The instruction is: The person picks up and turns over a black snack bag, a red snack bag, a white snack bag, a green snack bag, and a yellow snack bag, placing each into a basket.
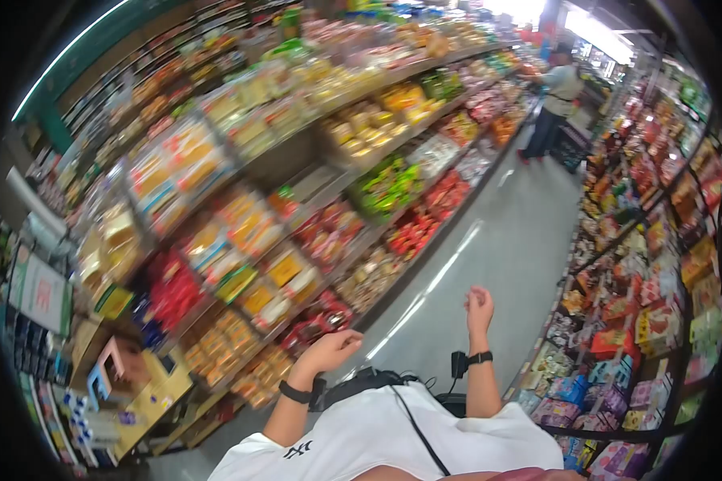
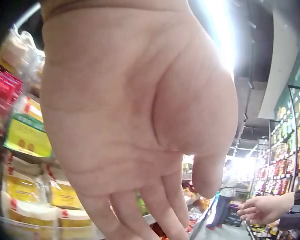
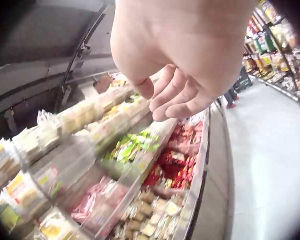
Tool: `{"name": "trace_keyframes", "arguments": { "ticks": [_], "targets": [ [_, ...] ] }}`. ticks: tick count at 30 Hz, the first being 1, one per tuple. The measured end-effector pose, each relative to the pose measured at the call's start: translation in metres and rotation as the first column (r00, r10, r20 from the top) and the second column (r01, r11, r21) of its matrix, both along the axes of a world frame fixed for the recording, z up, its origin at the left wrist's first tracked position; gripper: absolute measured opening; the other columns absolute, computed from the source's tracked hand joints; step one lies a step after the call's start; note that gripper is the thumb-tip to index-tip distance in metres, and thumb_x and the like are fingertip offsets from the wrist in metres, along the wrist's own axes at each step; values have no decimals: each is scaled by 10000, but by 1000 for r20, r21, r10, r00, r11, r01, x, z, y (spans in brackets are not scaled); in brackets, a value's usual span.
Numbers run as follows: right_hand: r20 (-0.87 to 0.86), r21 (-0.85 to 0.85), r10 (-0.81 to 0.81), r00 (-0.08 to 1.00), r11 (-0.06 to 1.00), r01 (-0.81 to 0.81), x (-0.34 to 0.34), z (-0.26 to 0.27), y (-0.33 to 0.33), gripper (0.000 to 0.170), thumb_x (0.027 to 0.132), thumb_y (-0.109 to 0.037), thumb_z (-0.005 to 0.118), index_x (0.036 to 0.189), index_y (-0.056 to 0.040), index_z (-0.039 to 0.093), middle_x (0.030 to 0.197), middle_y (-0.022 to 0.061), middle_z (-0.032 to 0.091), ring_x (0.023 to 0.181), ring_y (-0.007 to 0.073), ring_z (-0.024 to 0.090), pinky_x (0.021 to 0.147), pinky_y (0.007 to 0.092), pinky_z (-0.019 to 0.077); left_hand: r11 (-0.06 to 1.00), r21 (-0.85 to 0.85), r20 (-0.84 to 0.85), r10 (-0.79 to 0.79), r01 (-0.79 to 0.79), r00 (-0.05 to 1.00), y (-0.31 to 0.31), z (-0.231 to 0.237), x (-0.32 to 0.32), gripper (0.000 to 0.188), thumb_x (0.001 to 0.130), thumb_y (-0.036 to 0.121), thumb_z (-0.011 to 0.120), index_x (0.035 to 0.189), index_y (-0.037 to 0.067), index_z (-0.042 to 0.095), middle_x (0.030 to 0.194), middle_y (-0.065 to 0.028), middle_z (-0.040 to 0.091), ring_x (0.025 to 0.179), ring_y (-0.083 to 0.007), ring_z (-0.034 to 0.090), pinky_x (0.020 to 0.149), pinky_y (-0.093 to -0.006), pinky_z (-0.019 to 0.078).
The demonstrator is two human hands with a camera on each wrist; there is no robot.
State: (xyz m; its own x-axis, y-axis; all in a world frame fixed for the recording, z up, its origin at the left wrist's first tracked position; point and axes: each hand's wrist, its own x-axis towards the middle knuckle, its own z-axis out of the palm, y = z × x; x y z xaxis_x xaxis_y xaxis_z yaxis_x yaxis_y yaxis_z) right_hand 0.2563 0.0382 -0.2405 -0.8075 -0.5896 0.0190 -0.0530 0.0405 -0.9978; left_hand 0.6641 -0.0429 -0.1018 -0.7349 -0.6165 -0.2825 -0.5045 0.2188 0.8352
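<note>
In the head view my left hand (image 1: 331, 351) hovers beside the stepped snack shelf on the left, nearest to dark red packets (image 1: 319, 319) in its lowest row. The left wrist view shows its palm, with the fingers (image 2: 162, 202) fairly straight and nothing in them. Farther right, over the aisle, is my right hand (image 1: 479, 307), its fingers loosely bent and holding nothing. Seen from the right wrist, that hand (image 3: 185, 65) overlaps bins of green packets (image 3: 132, 146) and red packets (image 3: 172, 167).
A long stepped shelf (image 1: 329, 172) of packaged snacks lines the left. Tall racks (image 1: 618, 313) of bagged goods curve along the right side. Between them runs a grey floor (image 1: 449, 264). A person (image 1: 557, 100) stands up the aisle beside a dark crate (image 1: 569, 144).
</note>
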Motion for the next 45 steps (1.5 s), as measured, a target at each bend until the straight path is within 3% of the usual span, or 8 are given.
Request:
{"name": "trace_keyframes", "arguments": {
  "ticks": [5, 11, 16, 27, 29, 35, 40, 45],
  "targets": [
    [37, -43, -187, 982, 981, 188, -91, 16, 86, 159, 964, -48, 598, 1099, 15, 652, 949, 83, 697, 834, 136, 683, 646, 272, 565, 977, -6, -53, -215, 215, 975, -5, -13, -128, 382, 1047, 318, 582, 1324, 62, 638, 1089, -143, 740, 958, -219, 695, 854, -353, 536],
    [-23, -45, -315, 949, 948, 314, -144, 50, 155, 123, 966, -36, 601, 1069, 2, 656, 932, 68, 692, 841, 125, 683, 639, 263, 562, 888, 54, -116, -449, 457, 886, 3, -13, -258, 385, 1060, 314, 573, 1348, 64, 626, 1137, -166, 739, 1034, -240, 707, 914, -368, 545],
    [-26, 4, -272, 962, 962, 272, -149, 64, 173, 108, 963, -41, 615, 1048, -10, 675, 892, 49, 695, 816, 108, 685, 650, 261, 564, 801, 33, -88, -594, 598, 800, 5, -17, -331, 396, 1062, 337, 569, 1349, 69, 625, 1116, -152, 748, 977, -282, 713, 877, -387, 550],
    [-37, 310, -13, 999, 950, 23, -180, 84, 104, 159, 968, -101, 655, 1067, 12, 707, 885, 65, 746, 847, 127, 714, 722, 275, 556, 787, 88, -168, -593, 611, 787, -74, -8, -413, 342, 1071, 259, 567, 1309, 24, 639, 1042, -111, 749, 923, -184, 697, 834, -334, 553],
    [-159, 319, -27, 987, 945, 78, -194, 113, 81, 190, 952, -150, 683, 1070, -8, 729, 891, 113, 774, 773, 163, 731, 734, 305, 570, 794, 73, -256, -570, 604, 781, -98, -8, -434, 310, 1071, 207, 568, 1291, 0, 640, 1037, -95, 750, 928, -153, 686, 837, -319, 552],
    [-191, 262, -124, 974, 949, 172, -231, 150, 44, 181, 968, -148, 654, 1087, -33, 728, 888, 98, 772, 781, 157, 732, 734, 304, 563, 770, 134, -278, -576, 624, 769, -155, -5, -514, 249, 1057, 156, 559, 1236, 28, 675, 997, -94, 763, 878, -148, 694, 782, -305, 545],
    [-68, 336, -295, 953, 893, 301, -238, 151, 71, 167, 973, -139, 641, 1070, -33, 727, 866, 80, 761, 791, 153, 735, 742, 312, 567, 586, 173, -258, -749, 792, 610, -155, -1, -603, 242, 1064, 125, 555, 1238, -8, 659, 1034, -78, 745, 919, -154, 679, 863, -305, 547],
    [-106, 342, -557, 824, 757, 556, -269, 126, 113, 156, 979, -117, 638, 1067, -20, 723, 858, 88, 758, 811, 160, 745, 753, 310, 572, 379, 131, -208, -893, 916, 399, -127, 7, -695, 242, 1057, 115, 549, 1247, 15, 661, 1055, -85, 750, 935, -167, 694, 860, -316, 553]
  ]
}}
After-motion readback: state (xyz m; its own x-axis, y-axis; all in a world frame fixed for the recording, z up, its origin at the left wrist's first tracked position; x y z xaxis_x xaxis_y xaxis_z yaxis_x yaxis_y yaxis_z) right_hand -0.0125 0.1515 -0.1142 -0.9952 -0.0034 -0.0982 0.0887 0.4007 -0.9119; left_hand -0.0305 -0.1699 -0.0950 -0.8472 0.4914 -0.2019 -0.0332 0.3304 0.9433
